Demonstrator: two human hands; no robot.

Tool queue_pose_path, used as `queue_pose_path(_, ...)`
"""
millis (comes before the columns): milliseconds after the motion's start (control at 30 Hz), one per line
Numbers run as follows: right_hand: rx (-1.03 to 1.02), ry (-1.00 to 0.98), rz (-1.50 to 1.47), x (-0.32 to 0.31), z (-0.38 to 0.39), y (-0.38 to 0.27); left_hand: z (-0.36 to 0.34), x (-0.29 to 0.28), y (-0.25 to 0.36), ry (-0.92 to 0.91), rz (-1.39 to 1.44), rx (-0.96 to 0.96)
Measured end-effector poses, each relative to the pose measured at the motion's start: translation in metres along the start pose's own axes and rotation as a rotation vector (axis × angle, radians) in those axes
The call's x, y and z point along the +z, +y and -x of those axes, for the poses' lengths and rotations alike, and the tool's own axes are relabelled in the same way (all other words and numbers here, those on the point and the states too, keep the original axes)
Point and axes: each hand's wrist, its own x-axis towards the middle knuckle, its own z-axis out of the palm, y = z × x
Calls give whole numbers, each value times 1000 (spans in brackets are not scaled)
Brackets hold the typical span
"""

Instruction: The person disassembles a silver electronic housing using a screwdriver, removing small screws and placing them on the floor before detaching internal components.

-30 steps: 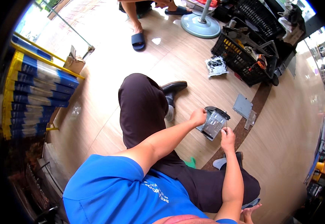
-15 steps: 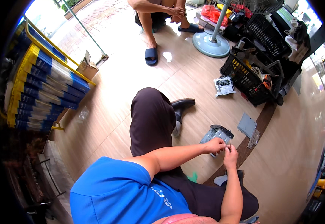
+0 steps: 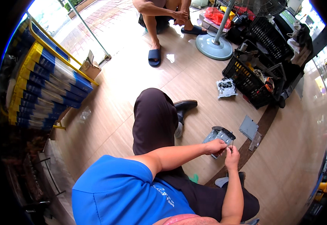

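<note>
Clock face centred on the grey boxy unit, 12 o'clock pointing away from me.

Surface: tiled floor (image 3: pixel 107 125), running out on all sides. Between 9 and 10 o'clock, well apart: a row of blue-and-yellow packs (image 3: pixel 54 80). At 11, also well apart: another person (image 3: pixel 156 13), squatting, hands together. At 1: a black crate (image 3: pixel 242 80) of mixed parts.

The grey boxy unit (image 3: pixel 216 136) rests on the floor by my bent legs, its dark curved panel along the 12-to-2 edge. At 12, near the crate: a pale mechanism (image 3: pixel 226 88).

My left hand (image 3: pixel 216 146) lies at 6 o'clock, over the near edge, fingers curled in; cannot tell what, if anything, they pinch. My right hand (image 3: pixel 232 157), at 5, grasps a thin dark rod between bent fingertips. Just past 2: a flat grey plate (image 3: pixel 248 127). At 3: a perforated strip (image 3: pixel 255 141).

Smallest: the thin dark rod (image 3: pixel 232 142), standing up from where my fingertips meet.

Change: one second ago my left hand was at the unit's far-left corner; now it joins the right. Inference: attention is on the rod, with the floor bearing the unit.
</note>
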Motion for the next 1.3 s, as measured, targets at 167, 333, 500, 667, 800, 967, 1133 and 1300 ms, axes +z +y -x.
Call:
queue_pose_path(167, 24, -3, -67, -2, -6, -8, 1, 0, 3, -45, 109, -1)
queue_pose_path(333, 24, 8, -1, -2, -1, 2, 2, 3, 0, -40, 45, -7)
queue_pose_path(500, 56, -22, -54, -4, -1, -10, -6, 0, -9, -30, 20, 27)
queue_pose_path(667, 11, 22, 39, 1, 7, 3, 4, 6, -11, -19, -67, 31)
queue_pose_path(800, 30, 7, 33, 3, 2, 4, 5, 2, 0, 1, -98, 15)
queue_pose_path(967, 19, 25, 59, 0, 3, 9, 3, 7, 1, -10, -92, 18)
queue_pose_path(1133, -58, 33, 106, 4, -4, 7, -6, -5, -6, -4, -63, 59)
queue_pose_path(1300, -62, 53, 100, 0, -3, 14, -1, 3, 4, -7, -34, 22)
